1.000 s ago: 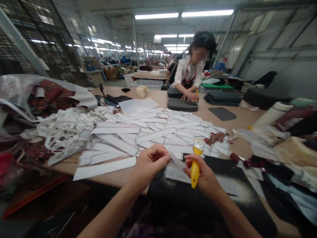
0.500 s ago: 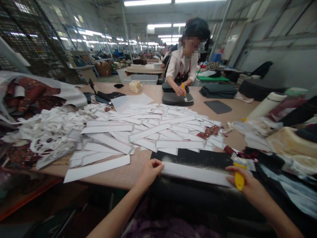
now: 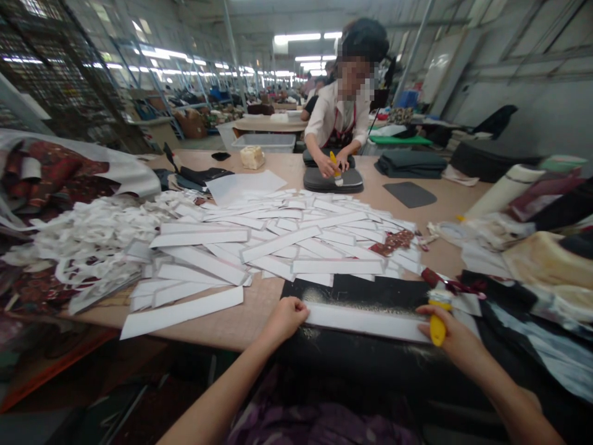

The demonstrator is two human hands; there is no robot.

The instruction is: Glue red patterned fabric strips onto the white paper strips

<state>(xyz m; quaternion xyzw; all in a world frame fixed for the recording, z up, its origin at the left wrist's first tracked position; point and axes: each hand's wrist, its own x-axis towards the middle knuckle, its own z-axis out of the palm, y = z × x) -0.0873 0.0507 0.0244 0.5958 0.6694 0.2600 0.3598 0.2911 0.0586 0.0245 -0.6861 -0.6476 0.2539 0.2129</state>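
Note:
A long white strip [image 3: 365, 322] lies over a black sheet [image 3: 361, 290] at the near table edge. Its left end is pinched between the fingertips of my left hand [image 3: 288, 318]. My right hand [image 3: 456, 334] is closed around a yellow-handled brush [image 3: 438, 327], bristles pointing away from me and handle crossing the fingers. The fingertips of that hand also touch the strip's right end. Beyond the black sheet spreads a heap of similar white strips [image 3: 278, 241]. One loose strip [image 3: 183, 312] lies left of my left hand.
Tangled white offcuts [image 3: 102, 241] and patterned red fabric [image 3: 60, 173] are piled at left. Across the table a co-worker [image 3: 340, 117] brushes stacked dark pads [image 3: 324, 180]. Folded dark cloth [image 3: 410, 164], a white bottle [image 3: 504, 190] and crumpled cloths [image 3: 546, 266] are on the right.
My right hand and the brush have shifted slightly left and up along the strip's end. The left hand keeps its pinch. The co-worker's brush has moved left across the pad.

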